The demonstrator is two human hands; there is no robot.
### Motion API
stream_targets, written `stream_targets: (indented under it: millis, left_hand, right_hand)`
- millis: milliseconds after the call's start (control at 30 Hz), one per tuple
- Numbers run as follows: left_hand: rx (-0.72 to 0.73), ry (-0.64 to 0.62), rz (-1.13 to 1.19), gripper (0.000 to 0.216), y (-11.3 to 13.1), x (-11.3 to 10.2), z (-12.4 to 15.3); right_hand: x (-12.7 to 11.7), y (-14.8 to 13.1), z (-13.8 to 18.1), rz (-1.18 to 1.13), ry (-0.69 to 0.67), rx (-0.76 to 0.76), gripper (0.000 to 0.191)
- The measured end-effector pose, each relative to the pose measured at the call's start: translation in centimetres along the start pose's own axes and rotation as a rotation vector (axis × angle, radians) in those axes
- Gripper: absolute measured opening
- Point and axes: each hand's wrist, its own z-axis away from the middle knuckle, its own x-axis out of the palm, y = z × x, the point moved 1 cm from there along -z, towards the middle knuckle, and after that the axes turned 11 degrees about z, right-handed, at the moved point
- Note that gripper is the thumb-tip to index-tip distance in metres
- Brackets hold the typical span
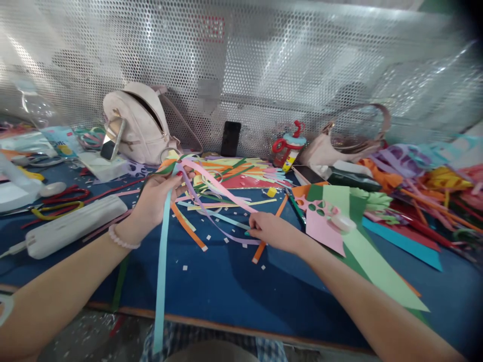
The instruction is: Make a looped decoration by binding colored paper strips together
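My left hand (158, 193) is raised over the blue table mat (226, 286), fingers closed round a bunch of coloured paper strips (177, 168). A long light blue strip (162, 271) hangs from that hand past the table's front edge, and an orange strip (188, 229) trails beside it. A pink strip (226, 191) and a lilac strip (211, 223) run from the bunch toward my right hand (269, 230). That hand rests low on the mat, fingers pinched on the ends of the strips.
A heap of loose strips (241, 173) lies behind the hands. Green and pink paper sheets (339, 226) with a tape roller lie at right. A white pencil case (71, 226), scissors (64, 198), beige backpack (138, 123), black phone (230, 138), drinking bottle (289, 146) and perforated metal screen surround them.
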Motion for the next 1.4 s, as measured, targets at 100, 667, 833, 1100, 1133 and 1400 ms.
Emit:
stream_targets:
  millis: [100, 667, 833, 1100, 1133, 1400]
  left_hand:
    - [0.005, 0.014, 0.028, 0.007, -0.3, -0.1, 0.0]
    - [0.136, 0.144, 0.0, 0.01, -0.2, -0.3, -0.3]
    - [0.109, 0.108, -0.075, 0.017, -0.7, -0.4, -0.2]
    - [0.008, 0.097, -0.257, 0.016, -1.5, -0.7, 0.0]
    - [-0.011, 0.084, -0.278, 0.018, -1.6, -0.6, 0.1]
    - [-0.261, -0.078, -0.38, 0.03, -2.4, -0.1, 1.0]
  right_hand:
    - [-0.2, -0.4, 0.2, 0.026, 0.012, -0.012, 0.006]
    - [-0.6, -3.0, 0.6, 0.258, 0.125, 0.023, 0.019]
    - [-0.8, -1.0, -0.2, 0.104, 0.186, 0.065, 0.016]
    - [-2.3, 3.6, -0.1, -1.311, 0.106, -0.284, 0.011]
    - [-2.4, 3.6, 0.1, -1.429, 0.095, -0.291, 0.012]
    - [-2.5, 1.2, 0.5, -1.515, 0.097, -0.312, 0.022]
